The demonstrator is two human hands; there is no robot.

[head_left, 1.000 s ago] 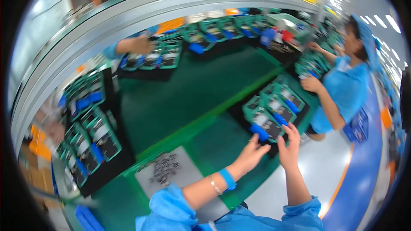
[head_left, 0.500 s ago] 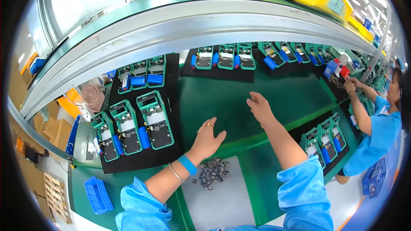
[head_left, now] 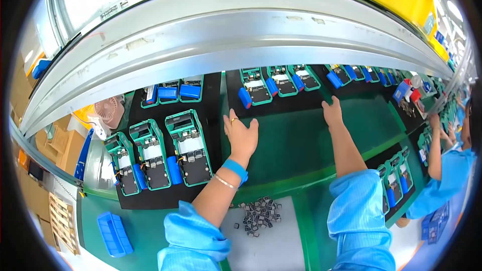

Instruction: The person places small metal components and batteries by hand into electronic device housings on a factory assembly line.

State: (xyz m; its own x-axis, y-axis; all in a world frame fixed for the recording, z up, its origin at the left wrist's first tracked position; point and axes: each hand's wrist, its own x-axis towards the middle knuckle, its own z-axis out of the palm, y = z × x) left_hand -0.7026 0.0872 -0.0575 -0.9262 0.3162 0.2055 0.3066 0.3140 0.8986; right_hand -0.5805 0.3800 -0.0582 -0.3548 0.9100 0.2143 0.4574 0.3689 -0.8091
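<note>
Since half a second ago our view has swung back a little and both hands have reached further out over the green conveyor surface [head_left: 301,140]; the left hand [head_left: 241,135] now lies flat and spread at the edge of the near black rectangular tray [head_left: 150,198], fingers open and holding nothing; the right hand [head_left: 332,113] stretches toward the far black tray [head_left: 236,83], fingers extended and empty, just short of its near rim.

The near tray carries three green-framed circuit assemblies with blue cylindrical cells [head_left: 190,146]; the far one carries three more [head_left: 256,88]; a heap of small grey metal parts [head_left: 257,213] sits on the pale mat [head_left: 281,251] between our blue sleeves.

We judge the risks so: the belt could carry a tray past our reach, leaving the right hand to push it askew; the left palm could nudge the nearest assembly out of its seat; a dragging sleeve could scatter the grey parts; the neighbouring worker in blue [head_left: 447,180] crowds the right end.
</note>
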